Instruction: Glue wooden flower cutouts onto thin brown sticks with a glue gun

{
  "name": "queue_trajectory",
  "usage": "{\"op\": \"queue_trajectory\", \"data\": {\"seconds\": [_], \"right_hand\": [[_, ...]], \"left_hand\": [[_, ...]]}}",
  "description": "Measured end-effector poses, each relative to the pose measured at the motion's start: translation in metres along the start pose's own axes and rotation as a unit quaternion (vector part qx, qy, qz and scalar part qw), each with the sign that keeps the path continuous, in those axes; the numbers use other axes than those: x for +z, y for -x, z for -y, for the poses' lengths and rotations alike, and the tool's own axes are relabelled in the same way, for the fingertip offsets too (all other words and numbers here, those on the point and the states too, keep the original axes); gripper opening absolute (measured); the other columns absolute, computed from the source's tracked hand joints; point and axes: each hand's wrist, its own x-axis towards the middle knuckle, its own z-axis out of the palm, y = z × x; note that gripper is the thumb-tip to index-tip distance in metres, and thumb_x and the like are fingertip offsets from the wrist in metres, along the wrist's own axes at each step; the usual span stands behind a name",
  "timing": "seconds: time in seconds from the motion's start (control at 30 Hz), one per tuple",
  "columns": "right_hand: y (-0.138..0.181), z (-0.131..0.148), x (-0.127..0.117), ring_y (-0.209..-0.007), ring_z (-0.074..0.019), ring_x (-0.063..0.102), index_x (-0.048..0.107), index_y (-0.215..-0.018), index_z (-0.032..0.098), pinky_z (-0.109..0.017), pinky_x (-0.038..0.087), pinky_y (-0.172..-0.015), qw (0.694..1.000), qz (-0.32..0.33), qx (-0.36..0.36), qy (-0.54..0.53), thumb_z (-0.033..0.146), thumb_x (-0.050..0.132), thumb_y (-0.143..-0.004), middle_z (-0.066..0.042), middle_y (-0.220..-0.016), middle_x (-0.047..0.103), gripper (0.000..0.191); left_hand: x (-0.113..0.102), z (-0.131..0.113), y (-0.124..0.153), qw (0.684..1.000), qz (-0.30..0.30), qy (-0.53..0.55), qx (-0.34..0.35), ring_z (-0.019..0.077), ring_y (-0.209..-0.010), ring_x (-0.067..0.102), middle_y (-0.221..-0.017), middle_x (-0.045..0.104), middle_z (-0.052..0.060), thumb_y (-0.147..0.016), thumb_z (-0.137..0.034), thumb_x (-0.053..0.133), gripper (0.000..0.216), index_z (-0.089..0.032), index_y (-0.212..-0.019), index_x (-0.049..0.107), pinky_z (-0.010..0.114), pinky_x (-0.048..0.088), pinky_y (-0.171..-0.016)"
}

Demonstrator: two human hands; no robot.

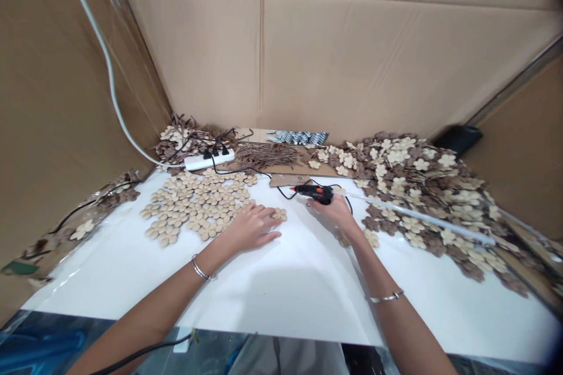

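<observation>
Free white tabletop (299, 281) front-ctr; flower mat (197, 208) L, flower heap (431, 199) R, cardboard walls (343, 58) all round

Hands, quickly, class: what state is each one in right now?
Left hand: open, palm down at the edge of the wooden flower mat.
Right hand: closed, holding the glue gun.

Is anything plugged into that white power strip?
Yes, in use: black plugs sit in the sockets of the white power strip. Whether it is switched on, I cannot tell.
</observation>
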Motion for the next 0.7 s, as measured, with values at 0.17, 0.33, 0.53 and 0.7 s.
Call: {"op": "queue_trajectory", "data": {"seconds": [0.17,0.33,0.53,0.7], "right_hand": [[-0.02,-0.002,0.016,-0.078,-0.0249,0.064,0.072,-0.079,0.016,-0.03,0.045,-0.065,0.997,-0.049,0.034,0.051,0.052,0.057,-0.077,-0.009,-0.077,0.07,0.039],[-0.019,0.003,0.017,-0.085,-0.0266,0.065,0.072,-0.086,0.021,-0.03,0.041,-0.067,0.986,-0.033,0.038,0.158,0.046,0.052,-0.082,-0.01,-0.088,0.072,0.032],[-0.007,0.002,0.008,-0.092,-0.0254,0.063,0.064,-0.104,0.022,-0.03,0.037,-0.066,0.968,-0.056,-0.028,0.244,0.032,0.048,-0.086,-0.009,-0.109,0.067,0.026],[-0.007,-0.005,0.007,-0.1,-0.0265,0.058,0.058,-0.112,0.019,-0.033,0.038,-0.076,0.959,-0.024,-0.069,0.272,0.03,0.047,-0.086,-0.012,-0.117,0.06,0.03]], "left_hand": [[-0.001,-0.001,0.0,1.0,-0.001,-0.004,0.002,0.0249,-0.105,0.059,-0.123,0.064,0.008,-0.096,-0.051,0.044,0.039,-0.028,-0.117,0.066,0.04,0.037,-0.088],[0.001,0.0,0.001,1.0,-0.003,-0.005,0.009,0.0255,-0.105,0.059,-0.124,0.063,0.008,-0.096,-0.051,0.043,0.039,-0.027,-0.117,0.065,0.04,0.038,-0.088],[-0.004,-0.003,0.001,1.0,0.0,0.026,-0.014,0.0266,-0.108,0.059,-0.126,0.062,0.009,-0.094,-0.054,0.046,0.04,-0.03,-0.116,0.068,0.042,0.039,-0.093],[-0.028,0.007,0.005,0.99,0.058,0.128,-0.034,0.0277,-0.116,0.057,-0.134,0.059,0.005,-0.092,-0.061,0.045,0.042,-0.038,-0.119,0.067,0.042,0.042,-0.095]]}}
